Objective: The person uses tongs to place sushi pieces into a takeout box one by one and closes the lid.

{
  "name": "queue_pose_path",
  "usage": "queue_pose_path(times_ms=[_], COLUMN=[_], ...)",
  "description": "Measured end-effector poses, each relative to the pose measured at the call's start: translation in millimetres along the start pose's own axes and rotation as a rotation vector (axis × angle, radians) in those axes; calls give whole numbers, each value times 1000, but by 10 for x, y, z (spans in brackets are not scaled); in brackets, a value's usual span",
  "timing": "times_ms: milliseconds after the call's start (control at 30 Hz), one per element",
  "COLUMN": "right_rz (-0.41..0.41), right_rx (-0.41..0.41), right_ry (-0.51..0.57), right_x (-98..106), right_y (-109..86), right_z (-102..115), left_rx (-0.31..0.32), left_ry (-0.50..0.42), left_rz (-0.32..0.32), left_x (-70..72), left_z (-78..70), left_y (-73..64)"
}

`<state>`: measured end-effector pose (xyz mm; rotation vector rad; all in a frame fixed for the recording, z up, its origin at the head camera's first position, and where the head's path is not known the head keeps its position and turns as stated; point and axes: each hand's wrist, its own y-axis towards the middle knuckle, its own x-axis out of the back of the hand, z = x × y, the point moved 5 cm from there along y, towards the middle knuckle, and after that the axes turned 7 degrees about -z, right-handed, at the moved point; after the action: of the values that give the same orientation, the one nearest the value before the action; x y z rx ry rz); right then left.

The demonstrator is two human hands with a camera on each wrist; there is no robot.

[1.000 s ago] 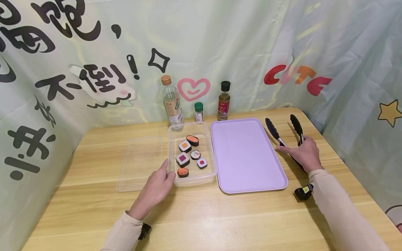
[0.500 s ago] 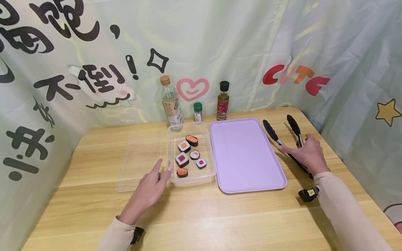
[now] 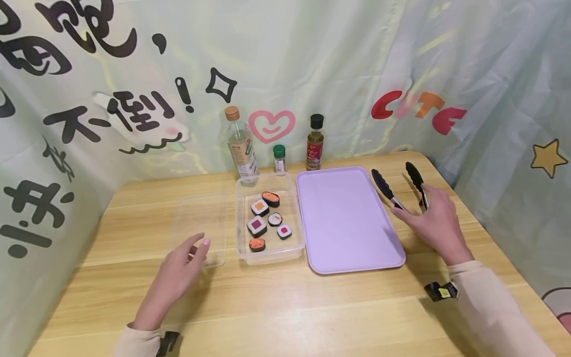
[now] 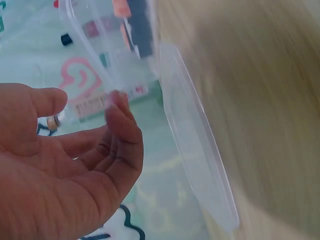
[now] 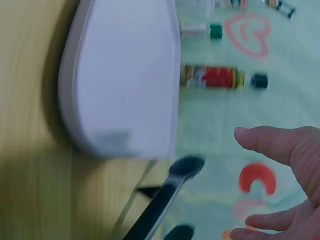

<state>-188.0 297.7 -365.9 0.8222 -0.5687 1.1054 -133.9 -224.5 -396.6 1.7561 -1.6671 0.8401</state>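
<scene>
My left hand hangs above the near edge of a clear plastic lid, fingers loosely bent, holding nothing. In the left wrist view a gap shows between the fingers and the lid. To the right of the lid stands a clear food container with several sushi pieces inside. My right hand hovers over the black and silver tongs, which lie spread on the table. Its thumb and fingers are apart, with nothing between them in the right wrist view. The hand hides the tongs' handle end.
A lilac tray lies between the container and the tongs. Along the back stand a tall bottle with an orange cap, a green-capped jar and a black-capped sauce bottle. A printed curtain hangs behind the table.
My left hand has left the container's near left corner and moved left, over the lid. My right hand has shifted slightly around the tongs, which have stayed put.
</scene>
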Motion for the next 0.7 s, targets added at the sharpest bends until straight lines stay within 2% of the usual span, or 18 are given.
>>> queue_pose_path(times_ms=[100,267,367,567,700], right_rz=[-22,-74,-96,-92,-42], right_rx=[81,250,340,515,595], right_ry=[12,88,124,163,183], right_x=[-33,-126,-200,-379,-507], right_y=[-80,-226,-328,-531,-669], right_z=[198,509,673,990,1193], left_rx=[-13,-31,-32,-5,27], left_ry=[10,42,63,93,125], left_rz=[-26,-81,-89,-60,-13], left_x=[93,232,296,391,412], left_z=[80,243,365,576,679], left_y=[-6,18,40,67,81])
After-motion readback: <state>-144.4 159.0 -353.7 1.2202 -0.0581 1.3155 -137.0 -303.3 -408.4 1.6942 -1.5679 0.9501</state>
